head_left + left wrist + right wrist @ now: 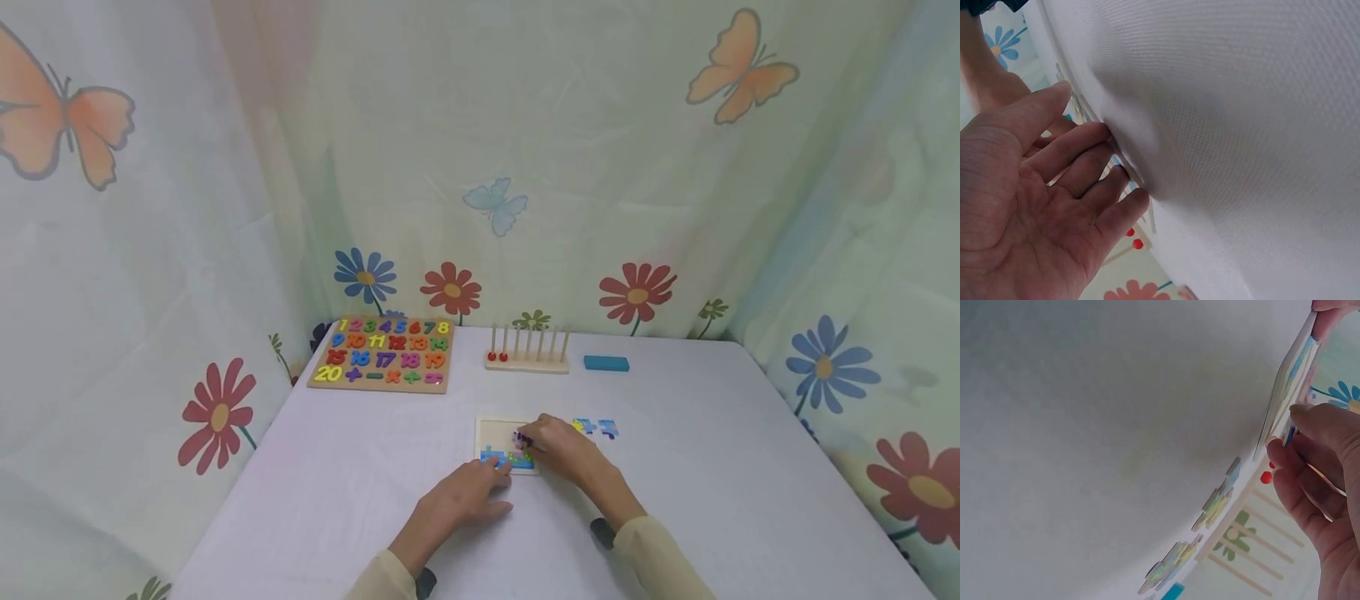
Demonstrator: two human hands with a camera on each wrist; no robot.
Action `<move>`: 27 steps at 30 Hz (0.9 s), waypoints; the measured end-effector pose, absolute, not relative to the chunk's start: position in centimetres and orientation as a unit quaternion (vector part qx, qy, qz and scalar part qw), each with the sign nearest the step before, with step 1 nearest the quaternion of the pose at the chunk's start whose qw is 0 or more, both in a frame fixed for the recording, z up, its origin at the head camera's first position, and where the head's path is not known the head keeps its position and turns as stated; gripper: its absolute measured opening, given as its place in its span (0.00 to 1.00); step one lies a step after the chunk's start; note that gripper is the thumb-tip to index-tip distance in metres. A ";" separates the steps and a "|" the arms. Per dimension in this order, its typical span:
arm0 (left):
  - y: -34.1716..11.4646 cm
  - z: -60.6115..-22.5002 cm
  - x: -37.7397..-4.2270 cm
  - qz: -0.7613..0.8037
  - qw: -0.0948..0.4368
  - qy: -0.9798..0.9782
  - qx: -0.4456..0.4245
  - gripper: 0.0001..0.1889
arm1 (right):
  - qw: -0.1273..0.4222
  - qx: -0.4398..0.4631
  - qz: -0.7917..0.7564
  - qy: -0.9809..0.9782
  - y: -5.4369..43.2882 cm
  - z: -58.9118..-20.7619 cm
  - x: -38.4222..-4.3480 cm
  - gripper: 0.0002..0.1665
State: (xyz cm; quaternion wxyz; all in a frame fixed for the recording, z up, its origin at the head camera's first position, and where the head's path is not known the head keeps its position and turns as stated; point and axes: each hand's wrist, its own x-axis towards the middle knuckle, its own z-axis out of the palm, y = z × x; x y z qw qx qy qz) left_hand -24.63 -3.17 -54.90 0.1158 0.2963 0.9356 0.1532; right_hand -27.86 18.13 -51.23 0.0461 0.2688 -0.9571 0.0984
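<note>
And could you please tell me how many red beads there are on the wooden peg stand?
2: in the head view, one red bead is on the leftmost peg of the stand, the other on the next peg.

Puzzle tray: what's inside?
Puzzle pieces along the near side of the tray, bare base beyond. Left hand and right hand cover parts; whatever's beneath can't be seen.

Soft, even light fell across the table (337, 475) in the head view, casting only faint shadows and leaving fine detail hazy. The wrist views were dimmer: grey shadow pooled beside the left hand (1047, 194), while the right view darkened toward its upper-left corner, the pieces (1217, 503) looking soft.
</note>
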 end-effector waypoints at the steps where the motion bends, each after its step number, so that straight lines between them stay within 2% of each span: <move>1: -3.3 -55.5 -24.9 0.157 0.114 0.934 0.300 0.23 | 0.052 0.272 0.096 -0.956 18.2 -51.3 -27.8 0.22; 4: -3.2 -55.8 -24.9 0.156 0.118 0.934 0.299 0.23 | 0.064 0.273 0.100 -0.955 18.4 -51.3 -27.6 0.23; 13: -2.7 -50.7 -22.4 0.133 0.127 0.946 0.266 0.22 | 0.056 0.264 0.123 -0.955 20.1 -49.7 -27.5 0.26; 27: -2.9 -50.2 -22.0 0.135 0.118 0.948 0.263 0.22 | 0.007 0.213 0.090 -0.973 24.6 -49.0 -26.5 0.33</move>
